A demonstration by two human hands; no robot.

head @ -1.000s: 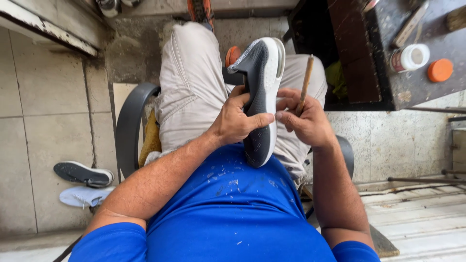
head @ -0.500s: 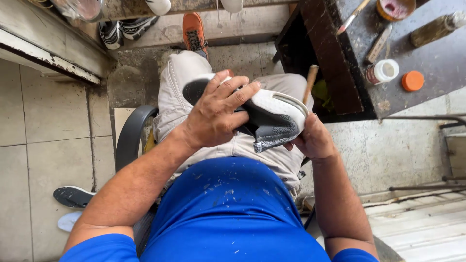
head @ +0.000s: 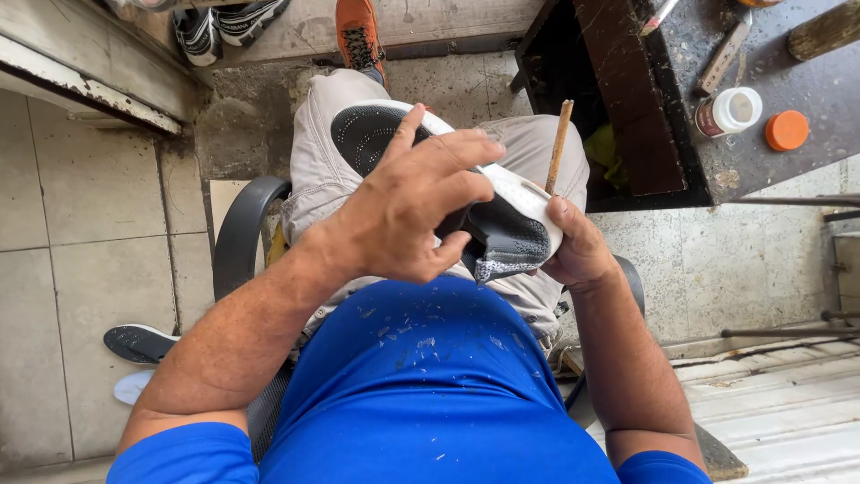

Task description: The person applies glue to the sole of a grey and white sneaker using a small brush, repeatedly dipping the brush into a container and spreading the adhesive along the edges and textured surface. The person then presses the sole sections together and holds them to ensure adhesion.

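The person sits in a chair with a black-and-white shoe lying across the lap, sole turned up. The left hand lies over the shoe's middle, fingers spread and curled around it in a firm grasp. The right hand cups the shoe's end from beneath and also pinches a thin wooden stick, which points upward beside the shoe. On the dark desk, near its front edge, stand a small white jar and an orange lid, well apart from both hands.
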